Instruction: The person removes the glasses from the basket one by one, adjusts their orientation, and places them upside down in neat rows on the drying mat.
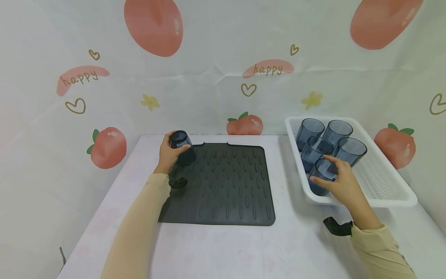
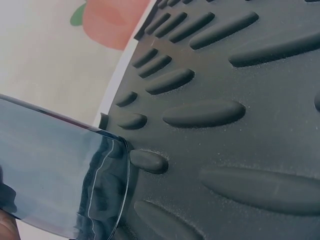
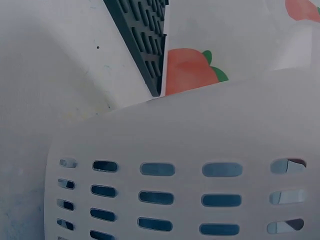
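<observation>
My left hand [image 1: 169, 153] grips a blue see-through drinking glass [image 1: 187, 157], its thick base upward and its rim downward. That glass is over the far left corner of the black ridged drying mat [image 1: 223, 186]. In the left wrist view the glass [image 2: 55, 165] has its rim at the mat [image 2: 270, 135]; whether it bears fully on it I cannot tell. My right hand [image 1: 345, 184] holds the nearest glass [image 1: 318, 188] in the white basket [image 1: 393, 202], thumb and fingers curved about its upper part. The right wrist view shows neither that hand nor its fingers.
Several more blue glasses [image 1: 308, 130] stand mouth up in the left part of the basket, close together. The basket's slotted wall [image 3: 187, 182] fills the lower right wrist view. Behind the white table [image 1: 223, 252] hangs a printed backdrop [image 1: 209, 85].
</observation>
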{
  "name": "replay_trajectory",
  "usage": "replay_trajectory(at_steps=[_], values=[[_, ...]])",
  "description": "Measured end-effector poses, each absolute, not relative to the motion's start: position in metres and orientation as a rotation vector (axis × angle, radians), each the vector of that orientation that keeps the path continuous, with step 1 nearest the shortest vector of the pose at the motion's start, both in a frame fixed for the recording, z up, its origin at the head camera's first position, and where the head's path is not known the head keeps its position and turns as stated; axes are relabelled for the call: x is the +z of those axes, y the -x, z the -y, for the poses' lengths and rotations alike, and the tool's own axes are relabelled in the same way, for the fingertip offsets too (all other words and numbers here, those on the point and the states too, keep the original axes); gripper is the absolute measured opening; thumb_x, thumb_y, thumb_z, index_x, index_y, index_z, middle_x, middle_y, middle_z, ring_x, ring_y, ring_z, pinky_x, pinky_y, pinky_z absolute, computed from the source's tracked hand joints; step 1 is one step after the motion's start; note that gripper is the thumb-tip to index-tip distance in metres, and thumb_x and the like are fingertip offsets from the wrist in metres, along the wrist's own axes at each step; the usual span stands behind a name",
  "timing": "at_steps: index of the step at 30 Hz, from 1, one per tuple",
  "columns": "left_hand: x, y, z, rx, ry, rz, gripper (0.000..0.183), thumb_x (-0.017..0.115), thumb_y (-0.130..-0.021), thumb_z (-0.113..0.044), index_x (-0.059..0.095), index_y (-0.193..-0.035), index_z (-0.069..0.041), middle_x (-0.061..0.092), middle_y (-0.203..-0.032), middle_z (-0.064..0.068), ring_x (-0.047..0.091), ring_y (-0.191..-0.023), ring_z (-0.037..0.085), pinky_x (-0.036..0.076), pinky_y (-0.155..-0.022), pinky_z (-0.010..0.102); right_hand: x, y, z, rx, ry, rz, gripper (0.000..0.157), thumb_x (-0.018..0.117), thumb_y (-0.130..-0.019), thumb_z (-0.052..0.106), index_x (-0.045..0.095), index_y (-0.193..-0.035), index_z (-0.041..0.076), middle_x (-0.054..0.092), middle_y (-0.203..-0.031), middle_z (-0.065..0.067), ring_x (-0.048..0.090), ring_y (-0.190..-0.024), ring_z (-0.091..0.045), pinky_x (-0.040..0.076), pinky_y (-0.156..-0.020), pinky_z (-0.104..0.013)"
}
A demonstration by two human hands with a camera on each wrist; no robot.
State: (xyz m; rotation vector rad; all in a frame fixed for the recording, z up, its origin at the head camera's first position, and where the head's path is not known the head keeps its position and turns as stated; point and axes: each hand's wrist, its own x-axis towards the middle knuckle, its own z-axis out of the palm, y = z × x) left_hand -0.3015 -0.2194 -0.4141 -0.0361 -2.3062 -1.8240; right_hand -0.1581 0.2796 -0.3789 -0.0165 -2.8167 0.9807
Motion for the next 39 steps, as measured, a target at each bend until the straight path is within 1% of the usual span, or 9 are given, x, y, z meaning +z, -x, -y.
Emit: replay_trajectory(at_steps=[6, 12, 19, 26, 29, 33, 39], values=[[-0.414, 0.300, 0.219, -1.821, 0.057, 2.295, 0.077, 0.078, -0.082, -0.014, 0.035, -0.146, -0.014, 0.041, -0.146, 0.014, 0.039, -0.137, 0.027, 0.036, -0.112, 0.044, -0.380, 0.158, -0.280, 0.959, -0.001, 2.814, 0.086, 0.080, -0.080, 0.030, 0.034, -0.145, -0.003, 0.034, -0.134, -0.038, 0.042, -0.114, -0.050, 0.037, -0.089, -0.066], [-0.414, 0.299, 0.219, -1.822, 0.075, 2.279, 0.076, 0.079, -0.081, -0.016, 0.037, -0.145, -0.016, 0.042, -0.145, 0.014, 0.040, -0.135, 0.028, 0.039, -0.110, 0.041, -0.378, 0.157, -0.278, 0.963, 0.008, 2.805, 0.086, 0.081, -0.079, 0.029, 0.036, -0.144, -0.003, 0.038, -0.132, -0.035, 0.045, -0.114, -0.050, 0.040, -0.089, -0.065], [-0.413, 0.302, 0.219, -1.843, 0.053, 2.290, 0.076, 0.078, -0.082, -0.013, 0.035, -0.146, -0.014, 0.041, -0.146, 0.013, 0.039, -0.137, 0.027, 0.037, -0.112, 0.044, -0.373, 0.153, -0.276, 0.969, 0.039, 2.803, 0.085, 0.081, -0.078, 0.029, 0.037, -0.144, -0.002, 0.041, -0.130, -0.033, 0.048, -0.114, -0.051, 0.042, -0.089, -0.066], [-0.412, 0.302, 0.219, -1.843, 0.049, 2.297, 0.077, 0.078, -0.082, -0.013, 0.034, -0.146, -0.013, 0.040, -0.146, 0.013, 0.039, -0.137, 0.027, 0.037, -0.112, 0.043, -0.372, 0.151, -0.278, 0.966, 0.061, 2.858, 0.090, 0.083, -0.076, 0.035, 0.037, -0.145, 0.000, 0.037, -0.134, -0.035, 0.048, -0.117, -0.051, 0.041, -0.089, -0.066], [-0.412, 0.301, 0.219, -1.841, 0.049, 2.300, 0.078, 0.078, -0.082, -0.013, 0.034, -0.147, -0.013, 0.040, -0.146, 0.013, 0.039, -0.137, 0.027, 0.037, -0.112, 0.043, -0.373, 0.150, -0.280, 0.970, 0.068, 2.864, 0.091, 0.083, -0.075, 0.035, 0.038, -0.145, 0.001, 0.037, -0.135, -0.035, 0.048, -0.117, -0.051, 0.042, -0.089, -0.065], [-0.412, 0.300, 0.220, -1.839, 0.041, 2.303, 0.078, 0.078, -0.082, -0.013, 0.034, -0.146, -0.013, 0.041, -0.146, 0.013, 0.039, -0.137, 0.026, 0.037, -0.112, 0.043, -0.374, 0.148, -0.282, 0.977, 0.061, 2.840, 0.090, 0.084, -0.075, 0.034, 0.039, -0.144, 0.000, 0.042, -0.134, -0.033, 0.049, -0.117, -0.051, 0.041, -0.090, -0.064], [-0.412, 0.299, 0.219, -1.846, 0.043, 2.297, 0.077, 0.078, -0.082, -0.013, 0.034, -0.146, -0.014, 0.041, -0.146, 0.012, 0.040, -0.137, 0.026, 0.037, -0.111, 0.044, -0.372, 0.143, -0.283, 0.974, 0.076, 2.829, 0.091, 0.083, -0.075, 0.037, 0.039, -0.145, 0.000, 0.045, -0.133, -0.031, 0.049, -0.117, -0.051, 0.042, -0.089, -0.064]])
